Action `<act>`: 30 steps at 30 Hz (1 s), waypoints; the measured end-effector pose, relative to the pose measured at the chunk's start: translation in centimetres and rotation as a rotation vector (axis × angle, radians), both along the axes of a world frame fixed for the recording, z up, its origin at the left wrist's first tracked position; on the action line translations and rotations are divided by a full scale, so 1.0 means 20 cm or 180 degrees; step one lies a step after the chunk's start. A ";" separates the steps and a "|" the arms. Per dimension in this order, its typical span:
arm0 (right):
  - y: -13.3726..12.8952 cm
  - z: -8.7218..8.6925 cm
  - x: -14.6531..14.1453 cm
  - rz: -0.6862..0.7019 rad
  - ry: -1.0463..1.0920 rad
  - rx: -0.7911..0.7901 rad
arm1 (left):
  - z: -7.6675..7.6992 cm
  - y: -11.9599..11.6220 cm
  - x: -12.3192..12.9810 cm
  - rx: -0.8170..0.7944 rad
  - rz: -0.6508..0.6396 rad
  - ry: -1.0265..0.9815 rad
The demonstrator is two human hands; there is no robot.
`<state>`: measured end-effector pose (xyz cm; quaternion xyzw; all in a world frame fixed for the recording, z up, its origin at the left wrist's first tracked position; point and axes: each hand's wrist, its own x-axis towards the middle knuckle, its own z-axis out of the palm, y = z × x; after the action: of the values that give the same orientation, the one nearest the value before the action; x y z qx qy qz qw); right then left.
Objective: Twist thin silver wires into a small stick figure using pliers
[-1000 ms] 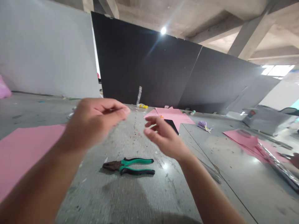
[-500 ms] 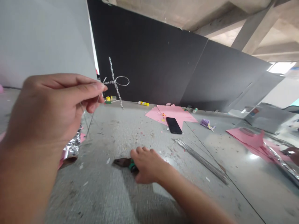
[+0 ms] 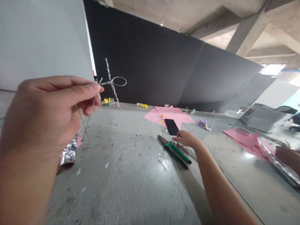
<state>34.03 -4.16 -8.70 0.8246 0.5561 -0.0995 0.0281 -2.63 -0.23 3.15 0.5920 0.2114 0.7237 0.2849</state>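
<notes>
In the head view, the right hand (image 3: 186, 139) is off the pliers (image 3: 174, 151) it covered in the earlier frame. It is open, fingers loosely curled, just above the end of a bundle of straight wires (image 3: 181, 147). The pliers now lie turned, their metal jaws pointing up and away, and their green-and-black handles sit just beside the bundle. A black phone (image 3: 171, 126) rests just past the fingertips, at the edge of a sheet of pink paper (image 3: 154, 117).

The left hand (image 3: 44, 115) is still raised, nearly as before. Its thumb and fingers are pinched together on a twisted wire cross (image 3: 112, 82) with a small loop on one arm. The cross stands just beyond the fingertips, well apart from the right hand, and thin wire ends run down behind the hand. Crumpled foil (image 3: 69, 154) lies below that hand. At the right edge, another person's hand (image 3: 287, 156) sits beside a strip of foil (image 3: 278, 164).
</notes>
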 end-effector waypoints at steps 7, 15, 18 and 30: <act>0.01 -0.09 0.22 -0.0972 -0.0234 0.0818 | -0.01 0.04 -0.03 -0.0018 -0.0107 -0.0148; 0.35 -0.23 0.06 -0.1424 -0.0149 0.1248 | 0.02 -0.05 -0.02 -0.0191 -0.0132 -0.0024; 0.50 -0.24 0.05 -0.1663 -0.0017 0.1176 | 0.02 -0.04 -0.05 -0.0199 -0.0034 -0.0125; 0.56 -0.26 0.08 -0.1441 0.0215 0.2423 | 0.02 -0.02 -0.05 -0.0124 -0.0063 -0.0160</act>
<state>35.59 6.95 -13.90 0.8735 0.3592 0.0819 -0.3182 -3.72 -0.60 3.50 0.5700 0.2123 0.7313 0.3087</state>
